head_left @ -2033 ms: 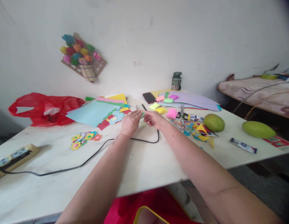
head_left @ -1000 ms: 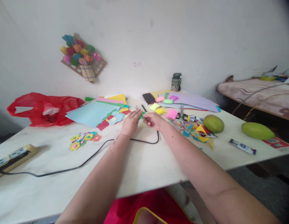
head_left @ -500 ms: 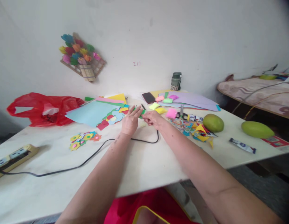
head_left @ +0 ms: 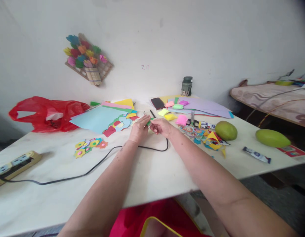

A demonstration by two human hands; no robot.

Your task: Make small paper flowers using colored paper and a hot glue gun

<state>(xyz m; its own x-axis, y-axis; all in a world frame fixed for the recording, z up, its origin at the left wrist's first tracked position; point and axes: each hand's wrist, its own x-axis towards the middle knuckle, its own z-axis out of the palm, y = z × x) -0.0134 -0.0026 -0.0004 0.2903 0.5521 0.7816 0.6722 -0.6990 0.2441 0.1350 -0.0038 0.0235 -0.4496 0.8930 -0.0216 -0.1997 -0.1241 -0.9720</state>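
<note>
A small green paper piece shows between my two hands over the middle of the table; most of it is covered by fingers. My left hand lies over its left side, fingers pressed together on it, the thumb hidden. On the other side my right hand pinches the paper, fingers curled in. A black pen lies just behind the hands. Left of them are layered coloured paper cut-outs and a cluster of paper flowers with pink centres.
A black cable runs from the power strip below my hands. To the right lie paper scraps, scissors, clay packets, a glue tube and mangoes. Behind are a phone and a red bag.
Less of the green paper shows now, as my left fingers have drawn down over it and closer together. The whole view has shifted slightly; the other things on the table stay put.
</note>
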